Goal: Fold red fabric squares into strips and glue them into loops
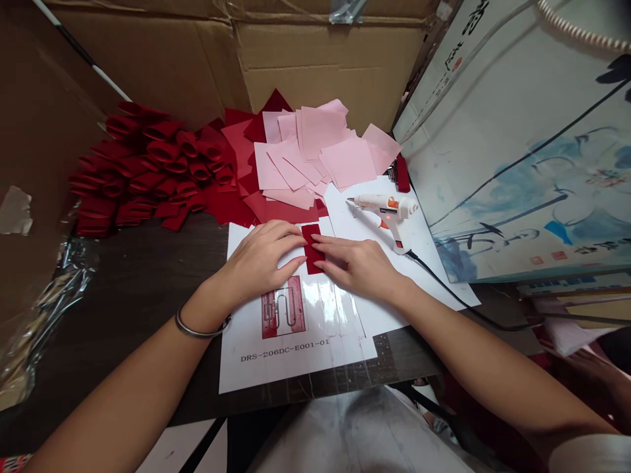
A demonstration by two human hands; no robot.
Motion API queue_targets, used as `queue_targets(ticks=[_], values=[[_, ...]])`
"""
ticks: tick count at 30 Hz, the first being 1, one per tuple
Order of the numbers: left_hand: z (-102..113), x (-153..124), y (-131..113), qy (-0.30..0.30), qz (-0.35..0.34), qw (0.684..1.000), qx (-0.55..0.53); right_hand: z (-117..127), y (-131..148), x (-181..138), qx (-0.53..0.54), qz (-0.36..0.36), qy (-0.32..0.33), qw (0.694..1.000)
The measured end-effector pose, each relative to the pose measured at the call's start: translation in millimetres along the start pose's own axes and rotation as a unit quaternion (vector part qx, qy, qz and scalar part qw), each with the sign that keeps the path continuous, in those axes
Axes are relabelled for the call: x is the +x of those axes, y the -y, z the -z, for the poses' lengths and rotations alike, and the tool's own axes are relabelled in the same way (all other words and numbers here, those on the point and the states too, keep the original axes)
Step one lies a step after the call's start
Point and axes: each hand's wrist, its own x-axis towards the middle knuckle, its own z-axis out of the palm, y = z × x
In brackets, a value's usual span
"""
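A small dark red folded piece (311, 249), felt or velvety paper by its look, lies flat on a white sheet (246, 263). My left hand (266, 253) has its thumb and fingertips at the piece's left edge. From the other side, the thumb and fingertips of my right hand (362, 263) press on its right edge. Just below my left hand, the sheet shows a printed red picture (283, 307) with a looped outline. To the right of my right hand stands a white glue gun (389, 210) with an orange trigger, its nozzle pointing left.
Rolled dark red pieces (148, 167) are heaped at the back left. Pink paper squares (320, 138) lie over red sheets (290, 209) at the back. Cardboard (325, 59) walls the far side; a painted white box (532, 144) borders the right. A black cord (453, 297) trails rightward.
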Motion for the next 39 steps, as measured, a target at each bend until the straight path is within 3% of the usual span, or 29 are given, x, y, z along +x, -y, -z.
queue_targets(ticks=[4,12,20,27,39], values=[[-3,0,-1,-0.01,0.003,1.0,0.001,1,2,0,-0.021,-0.004,0.013,1.0],[-3,1,-6,0.03,0.019,0.998,0.056,2,6,-1,-0.069,0.005,0.018,0.997],[0,4,-11,0.045,-0.006,0.994,0.097,5,5,-7,-0.086,0.057,0.038,0.994],[-2,2,-9,0.035,-0.018,0.992,0.12,11,11,-11,-0.104,0.087,0.058,0.989],[-3,3,-12,0.015,-0.025,0.991,0.127,7,29,-20,-0.184,0.067,0.044,0.98]])
